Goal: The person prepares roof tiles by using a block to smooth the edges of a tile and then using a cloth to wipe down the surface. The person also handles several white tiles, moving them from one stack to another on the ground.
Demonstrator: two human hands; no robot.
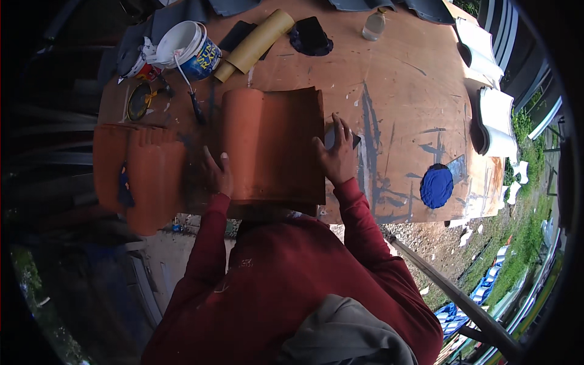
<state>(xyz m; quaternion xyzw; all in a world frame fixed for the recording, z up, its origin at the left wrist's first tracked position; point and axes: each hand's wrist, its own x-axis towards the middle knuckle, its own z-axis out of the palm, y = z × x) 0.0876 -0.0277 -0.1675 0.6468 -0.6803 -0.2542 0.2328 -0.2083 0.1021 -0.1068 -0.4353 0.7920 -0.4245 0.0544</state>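
Note:
A terracotta roof tile (277,149) with a rounded ridge on its left side lies on the table in front of me. Beside the tile's left edge is my left hand (220,173), fingers stretched and thumb apart. My right hand (339,157) is at the tile's right edge, with thumb and fingers spread. A pale grey patch shows between that thumb and the fingers; whether it is a loose thing or a mark on the table is unclear. Several more terracotta tiles (155,176) stand stacked at the left, near my left hand.
On the paint-smeared wooden table (401,79) stand a white-and-blue bucket (204,59), a cardboard tube (260,39) and a clear jar (373,25). A brush (198,106) lies below the bucket. At right are a round blue piece (437,185) and white tiles (496,118).

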